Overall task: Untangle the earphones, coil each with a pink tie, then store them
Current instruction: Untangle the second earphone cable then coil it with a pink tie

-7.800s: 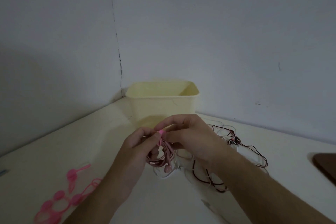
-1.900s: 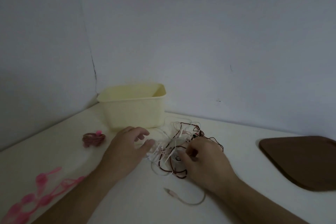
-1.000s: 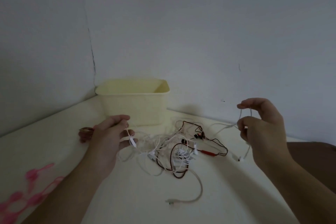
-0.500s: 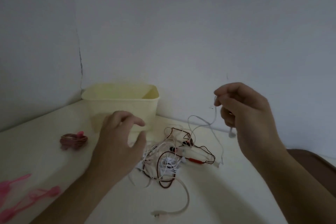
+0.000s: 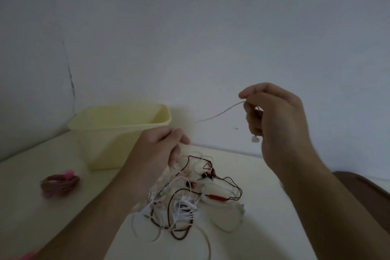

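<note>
A tangle of white and dark red earphones (image 5: 190,202) lies on the pale table (image 5: 263,234). My right hand (image 5: 274,120) is raised at the right and pinches a white earphone cable (image 5: 221,113), with an earbud (image 5: 254,139) dangling below its fingers. The cable runs left toward my left hand (image 5: 160,150), which hovers above the tangle and grips white cable strands. A coiled reddish earphone bound with a pink tie (image 5: 60,183) lies at the left. The pale yellow bin (image 5: 118,131) stands behind it.
A dark brown tray (image 5: 367,192) shows at the right edge. A bit of loose pink tie (image 5: 27,256) peeks in at the bottom left corner. Walls close off the table's far side.
My left hand has risen and closed on white strands above the tangle. My right hand has lifted a little, pulling the white cable taut between the hands. The coiled earphone was set down earlier.
</note>
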A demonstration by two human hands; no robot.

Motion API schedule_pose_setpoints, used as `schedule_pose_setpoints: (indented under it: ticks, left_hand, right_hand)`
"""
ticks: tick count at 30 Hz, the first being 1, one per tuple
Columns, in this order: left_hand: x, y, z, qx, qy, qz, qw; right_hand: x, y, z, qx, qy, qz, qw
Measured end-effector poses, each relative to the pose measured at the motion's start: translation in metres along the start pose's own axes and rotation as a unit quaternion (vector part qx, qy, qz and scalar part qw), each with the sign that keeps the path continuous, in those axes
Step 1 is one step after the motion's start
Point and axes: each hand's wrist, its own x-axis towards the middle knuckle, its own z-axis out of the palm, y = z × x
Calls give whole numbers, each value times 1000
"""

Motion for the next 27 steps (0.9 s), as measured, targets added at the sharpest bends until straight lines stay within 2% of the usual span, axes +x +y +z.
schedule_pose_setpoints:
  ticks: [2, 3, 5, 6, 9, 12, 16, 19, 22, 24, 27]
  left_hand:
    - [6, 3, -4, -56, 5, 6, 998]
    - [8, 6, -6, -75, 5, 16, 997]
    - [11, 11, -10, -93, 7, 31, 995]
    - [11, 14, -11, -93, 9, 37, 995]
    - [11, 19, -9, -130, 5, 37, 991]
    - [6, 23, -9, -214, -17, 35, 976]
    - [-4, 30, -18, -357, -41, 11, 933]
    - [-11, 29, -27, -371, -47, -5, 927]
    - [-11, 19, -37, -267, -17, 4, 964]
    - [-11, 14, -41, -240, 13, 0, 971]
    - [-12, 14, -40, -346, 22, -30, 937]
  right_hand:
    - [5, 9, -5, -137, 29, 0, 990]
    - [6, 13, -6, -228, 27, -2, 973]
    - [3, 23, -2, -367, -22, 15, 930]
    - [0, 25, 1, -382, -65, 37, 921]
    - [-9, 28, 15, -302, -236, 94, 919]
    - [-24, 39, 38, -294, -365, 102, 877]
    - [-44, 73, 60, -438, -363, -19, 822]
    - [-44, 79, 61, -434, -320, -24, 842]
    - [-37, 72, 56, -393, -275, -16, 877]
    - [-34, 66, 51, -353, -295, -2, 888]
    - [-46, 71, 54, -344, -378, 39, 859]
